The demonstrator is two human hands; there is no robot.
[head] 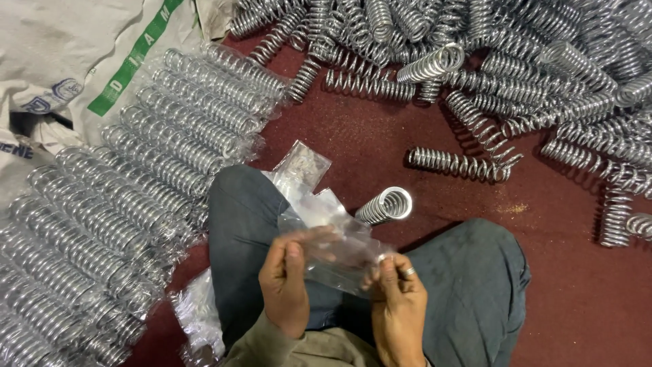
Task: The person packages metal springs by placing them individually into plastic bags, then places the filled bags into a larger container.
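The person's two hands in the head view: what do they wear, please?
Both hands are bare, without gloves. The right hand wears a plain silver-coloured ring on one finger. The left hand shows no ring. A drab olive-grey sleeve cuff covers the left wrist.

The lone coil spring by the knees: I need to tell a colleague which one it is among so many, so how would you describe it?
Start at the person's dark grey trousered knees on the dark red floor. Just above the clear plastic bag held by both hands lies one shiny silver metal coil spring. Unlike the loose pile beyond and the bagged rows to the left, it lies alone, its round open end facing the camera.
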